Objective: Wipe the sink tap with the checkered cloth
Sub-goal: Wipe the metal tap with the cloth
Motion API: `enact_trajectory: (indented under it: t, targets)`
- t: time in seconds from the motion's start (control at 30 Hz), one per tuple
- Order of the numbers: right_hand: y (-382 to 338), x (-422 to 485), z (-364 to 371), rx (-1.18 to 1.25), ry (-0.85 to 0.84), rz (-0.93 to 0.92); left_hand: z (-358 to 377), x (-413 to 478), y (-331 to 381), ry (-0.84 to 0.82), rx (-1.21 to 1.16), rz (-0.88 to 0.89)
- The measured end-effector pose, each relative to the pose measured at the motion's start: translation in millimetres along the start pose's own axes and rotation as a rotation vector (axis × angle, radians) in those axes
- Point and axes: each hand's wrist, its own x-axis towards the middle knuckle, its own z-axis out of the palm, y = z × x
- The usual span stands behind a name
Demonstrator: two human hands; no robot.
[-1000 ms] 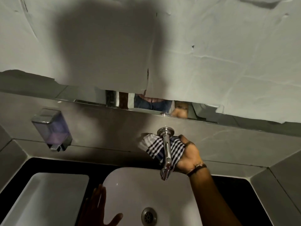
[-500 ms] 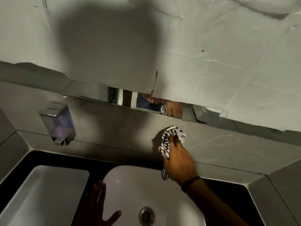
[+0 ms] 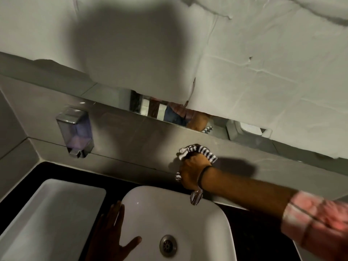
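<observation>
My right hand (image 3: 192,171) grips the black-and-white checkered cloth (image 3: 204,151) and wraps it over the chrome sink tap (image 3: 195,197), which juts from the grey wall. Only the spout's tip shows below my wrist; the rest of the tap is hidden under hand and cloth. A bit of cloth pokes out on the hand's left side. My left hand (image 3: 111,234) lies flat with fingers spread on the left rim of the white basin (image 3: 207,223).
A second white basin (image 3: 47,213) sits at the left on the black counter (image 3: 263,232). A soap dispenser (image 3: 76,131) hangs on the wall at left. A mirror strip (image 3: 150,108) runs under white paper covering. The drain (image 3: 168,245) lies at the basin's bottom.
My right hand has slid with the cloth from the tap's right side onto its top, covering the spout down to the tip. The view has shifted left. The left hand stays on the rim.
</observation>
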Motion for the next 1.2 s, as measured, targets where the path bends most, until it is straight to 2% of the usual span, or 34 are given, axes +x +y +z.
enact_trajectory:
  t: [0.07, 0.17, 0.23, 0.3, 0.43, 0.5, 0.6, 0.67, 0.73, 0.8, 0.83, 0.87, 0.93, 1.03, 1.1, 1.2]
  targets:
    - [-2, 13, -10, -0.149, -0.105, -0.082, 1, 1, -1, -0.004, 0.0, -0.009]
    - [-3, 23, -13, -0.15, -0.241, -0.123, 2, 2, -3, 0.001, 0.0, -0.022]
    - [5, 19, -8, -0.174, -0.209, -0.185, 2, 2, -2, 0.018, -0.013, -0.014]
    - [20, 8, 0, -0.1, -0.064, -0.211, 2, 2, -2, 0.018, -0.018, -0.009]
    - [40, -26, 49, 0.577, 0.532, -0.141, 2, 4, -5, -0.032, 0.001, 0.0]
    - [29, -41, 78, 0.852, 0.763, -0.031, 1, 7, -7, -0.06, 0.024, 0.012]
    - [-9, -40, 110, 1.411, 0.94, 0.23, 0, 9, -7, -0.089, 0.01, 0.037]
    - [-33, -33, 108, 1.9, 1.0, 0.384, -1, 9, -5, -0.086, -0.006, 0.069]
    - [-47, -27, 99, 2.275, 1.033, 0.553, -1, 8, -3, -0.018, -0.011, 0.117]
    - [-46, -23, 92, 2.627, 0.925, 0.664, -6, 8, 2, 0.007, -0.027, 0.152]
    - [-43, -20, 91, 2.843, 0.774, 0.655, -8, 7, 4, 0.009, -0.024, 0.161]
    - [-38, -19, 91, 3.035, 0.608, 0.588, -11, 7, 6, 0.012, -0.008, 0.164]
    - [-29, -19, 92, 3.278, 0.443, 0.399, -14, 7, 9, 0.031, 0.036, 0.157]
    - [-18, -17, 90, 3.461, 0.248, 0.176, -16, 8, 11, 0.033, 0.054, 0.147]
    - [-15, -8, 80, 3.524, 0.184, 0.072, -16, 8, 12, 0.001, 0.063, 0.157]
    - [-18, 1, 67, 3.548, 0.208, 0.122, -12, 8, 8, -0.041, 0.102, 0.137]
